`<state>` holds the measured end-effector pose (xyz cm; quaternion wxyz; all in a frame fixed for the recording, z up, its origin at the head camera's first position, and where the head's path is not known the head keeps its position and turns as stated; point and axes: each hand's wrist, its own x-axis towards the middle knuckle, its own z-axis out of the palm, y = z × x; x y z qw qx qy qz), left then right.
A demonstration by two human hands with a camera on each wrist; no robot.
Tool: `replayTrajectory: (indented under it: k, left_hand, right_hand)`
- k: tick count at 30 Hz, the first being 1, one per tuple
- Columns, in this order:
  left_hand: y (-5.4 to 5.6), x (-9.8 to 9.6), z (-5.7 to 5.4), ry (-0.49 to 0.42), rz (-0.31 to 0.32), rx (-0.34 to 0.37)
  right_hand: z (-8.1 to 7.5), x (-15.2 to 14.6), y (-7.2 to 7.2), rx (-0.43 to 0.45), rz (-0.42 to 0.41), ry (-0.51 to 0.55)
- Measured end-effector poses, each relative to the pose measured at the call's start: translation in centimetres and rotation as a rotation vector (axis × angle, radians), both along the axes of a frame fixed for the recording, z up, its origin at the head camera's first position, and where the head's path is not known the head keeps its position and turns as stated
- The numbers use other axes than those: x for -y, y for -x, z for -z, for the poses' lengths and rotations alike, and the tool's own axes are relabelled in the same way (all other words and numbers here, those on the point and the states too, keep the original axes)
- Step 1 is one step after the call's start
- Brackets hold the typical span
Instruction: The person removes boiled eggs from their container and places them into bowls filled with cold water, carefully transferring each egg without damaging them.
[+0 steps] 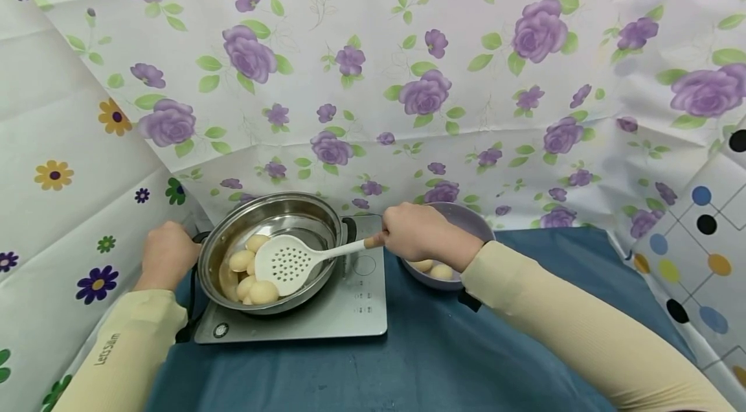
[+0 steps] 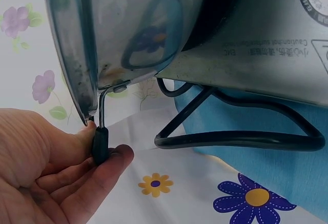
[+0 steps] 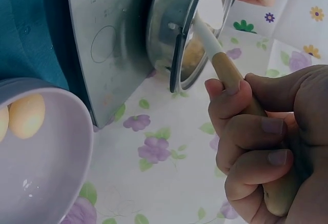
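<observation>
white plastic and pale wood make up the spoon (image 1: 311, 258) you hold: a broad, slightly dished scoop, pierced with small holes, on a slim white neck that runs into a wooden grip (image 3: 229, 70). its scoop is inside the pot (image 1: 303, 212), overlapping the near-right side of a cluster of pale yellow lumps (image 1: 263, 292); whether it touches them, you cannot tell from here.

your right hand (image 1: 428, 234) is to the right of the pot, back of the hand upward, fingers curled round the wooden grip and the thumb lying along it. that arm, in a cream sleeve (image 1: 559, 315), slants in from the near right of the pot, passing over a purple bowl (image 1: 460, 214) that holds more lumps. your left hand (image 1: 168, 253) is at the pot's left side, thumb and fingers pinching its black handle (image 2: 101, 144), with the forearm coming up from the pot's near left.

your spoon points scoop-first to the left, into the pot. its long axis runs mostly sideways, crossing the pot's right rim, the grip end outside and a little farther from you. under the pot is a grey hot plate (image 1: 326, 324).
</observation>
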<state>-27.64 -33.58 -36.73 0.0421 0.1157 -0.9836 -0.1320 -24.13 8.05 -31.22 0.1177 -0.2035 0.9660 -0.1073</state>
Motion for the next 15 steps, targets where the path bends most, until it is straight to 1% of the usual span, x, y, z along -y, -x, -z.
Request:
replayTrajectory:
  k: [6,15]
  left_hand:
    - [0.01,0.02,0.04,-0.005,0.005,-0.006]
    - [0.07,0.04,0.15,0.007,0.005,-0.001]
  right_hand:
    - [0.10,0.37,-0.07,-0.048,-0.041,0.007]
    - [0.04,0.14,-0.03,-0.034,-0.046,0.002]
